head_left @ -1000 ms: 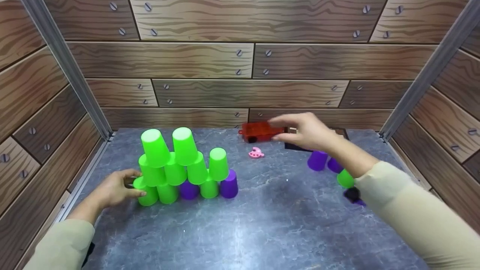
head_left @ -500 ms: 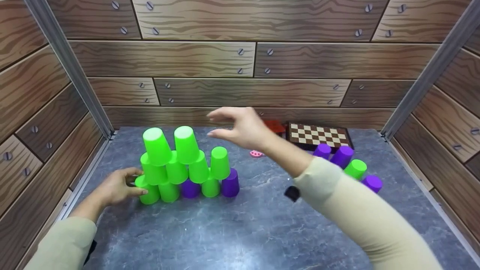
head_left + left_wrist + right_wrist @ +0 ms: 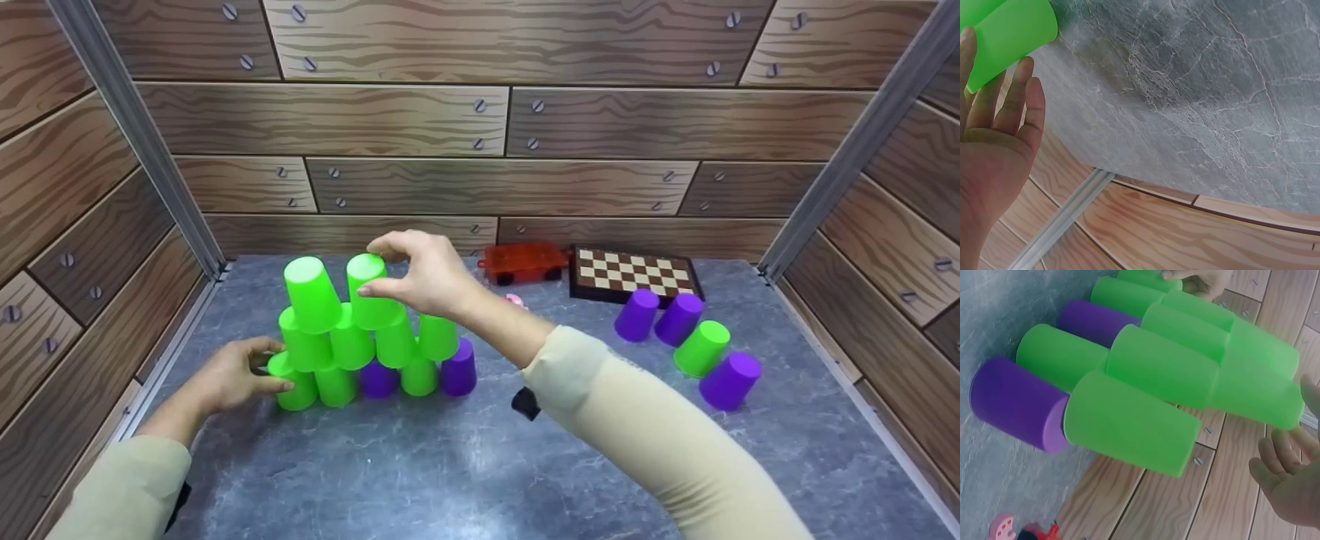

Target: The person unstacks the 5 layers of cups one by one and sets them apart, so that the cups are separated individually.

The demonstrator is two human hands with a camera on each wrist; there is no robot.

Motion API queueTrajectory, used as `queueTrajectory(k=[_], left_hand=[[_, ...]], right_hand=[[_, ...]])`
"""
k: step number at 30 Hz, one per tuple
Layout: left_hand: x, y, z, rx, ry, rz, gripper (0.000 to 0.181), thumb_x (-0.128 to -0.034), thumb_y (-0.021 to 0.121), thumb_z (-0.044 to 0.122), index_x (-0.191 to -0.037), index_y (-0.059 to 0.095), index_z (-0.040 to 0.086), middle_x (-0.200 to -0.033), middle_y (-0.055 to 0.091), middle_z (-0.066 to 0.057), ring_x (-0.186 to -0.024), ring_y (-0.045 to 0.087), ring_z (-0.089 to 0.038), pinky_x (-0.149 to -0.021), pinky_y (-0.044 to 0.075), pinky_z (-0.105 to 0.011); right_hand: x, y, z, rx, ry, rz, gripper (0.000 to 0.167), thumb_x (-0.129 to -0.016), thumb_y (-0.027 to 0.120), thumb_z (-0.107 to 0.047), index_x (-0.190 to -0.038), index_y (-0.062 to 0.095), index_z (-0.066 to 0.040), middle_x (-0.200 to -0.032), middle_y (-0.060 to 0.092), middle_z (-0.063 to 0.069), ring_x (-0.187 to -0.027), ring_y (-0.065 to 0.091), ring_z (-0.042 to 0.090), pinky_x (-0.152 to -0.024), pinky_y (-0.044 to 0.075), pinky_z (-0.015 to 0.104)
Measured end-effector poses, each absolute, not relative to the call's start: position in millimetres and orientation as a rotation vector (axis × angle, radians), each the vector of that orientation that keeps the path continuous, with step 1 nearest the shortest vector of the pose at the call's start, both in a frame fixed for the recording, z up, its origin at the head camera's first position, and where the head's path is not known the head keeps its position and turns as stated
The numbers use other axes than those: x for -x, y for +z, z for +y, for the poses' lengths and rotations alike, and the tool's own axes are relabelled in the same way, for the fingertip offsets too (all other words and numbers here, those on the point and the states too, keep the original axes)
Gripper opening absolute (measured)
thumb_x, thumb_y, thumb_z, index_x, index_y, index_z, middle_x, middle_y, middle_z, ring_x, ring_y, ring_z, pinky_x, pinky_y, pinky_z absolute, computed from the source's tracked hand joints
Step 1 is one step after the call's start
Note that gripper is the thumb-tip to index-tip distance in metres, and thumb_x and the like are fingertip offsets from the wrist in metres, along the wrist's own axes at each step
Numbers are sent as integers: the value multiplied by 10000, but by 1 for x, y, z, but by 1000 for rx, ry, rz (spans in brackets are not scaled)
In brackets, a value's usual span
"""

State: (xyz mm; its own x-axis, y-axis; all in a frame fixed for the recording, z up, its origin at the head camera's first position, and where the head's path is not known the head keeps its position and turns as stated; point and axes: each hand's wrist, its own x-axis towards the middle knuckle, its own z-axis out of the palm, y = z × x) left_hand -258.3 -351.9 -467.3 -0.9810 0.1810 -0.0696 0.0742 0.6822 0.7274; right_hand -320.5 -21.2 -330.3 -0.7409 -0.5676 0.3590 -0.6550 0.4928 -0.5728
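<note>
A pyramid of upside-down plastic cups stands on the left of the grey table. Its bottom row mixes green and purple cups (image 3: 459,367); the upper rows are green. My left hand (image 3: 238,376) holds the leftmost bottom green cup (image 3: 296,390), thumb in front and fingers behind. In the left wrist view, that green cup (image 3: 1013,39) lies against the fingers. My right hand (image 3: 427,274) reaches the right-hand top green cup (image 3: 369,304), thumb before its upper part and fingertips behind. Thumb and fingertips meet this top cup (image 3: 1264,391) near its narrow end in the right wrist view.
A red toy wagon (image 3: 523,262) and a checkered board (image 3: 634,271) lie by the back wall. A small pink toy (image 3: 515,301) is partly hidden by the right arm. At right stand loose purple cups (image 3: 726,382) and a green cup (image 3: 701,349). Wood-patterned walls enclose the table.
My right hand has swung left from above the red wagon to the right-hand top green cup and lowered around it. The left hand and the cups have stayed in place.
</note>
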Motion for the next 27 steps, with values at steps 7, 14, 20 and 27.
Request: queueTrajectory(k=[7, 14, 20, 27], left_hand=[[261, -466, -350, -226, 1195, 2749, 599, -865, 902, 115, -1338, 604, -99, -1254, 693, -298, -1171, 668, -481, -926, 610, -522], [261, -464, -349, -225, 1187, 2747, 601, -867, 902, 122, -1341, 604, -97, -1270, 686, -305, -1187, 662, -486, -933, 606, -532], [259, -464, -350, -218, 1168, 2752, 608, -882, 898, 167, -1354, 607, -83, -1280, 688, -287, -1190, 666, -467, -924, 611, -518], [256, -468, -353, -206, 1198, 2749, 623, -868, 908, 162, -1345, 602, -95, -1273, 689, -295, -1194, 664, -473, -935, 609, -512]], right_hand=[[320, -339, -27, -997, 1135, -2575, 475, -859, 923, -338, -1235, 740, -113, -1124, 732, 7, -1039, 663, 172, -907, 527, 265], [318, -339, -23, -1003, 1259, -2505, 385, -866, 912, -296, -1149, 737, -103, -1032, 718, -2, -982, 690, 209, -842, 529, 251], [313, -327, -2, -1040, 1288, -2478, 361, -872, 892, -274, -1147, 735, -102, -1018, 721, -21, -929, 680, 137, -816, 552, 245], [312, -314, 40, -1082, 1295, -2492, 358, -869, 869, -222, -1168, 737, -77, -1034, 727, -16, -916, 682, 151, -818, 602, 316]])
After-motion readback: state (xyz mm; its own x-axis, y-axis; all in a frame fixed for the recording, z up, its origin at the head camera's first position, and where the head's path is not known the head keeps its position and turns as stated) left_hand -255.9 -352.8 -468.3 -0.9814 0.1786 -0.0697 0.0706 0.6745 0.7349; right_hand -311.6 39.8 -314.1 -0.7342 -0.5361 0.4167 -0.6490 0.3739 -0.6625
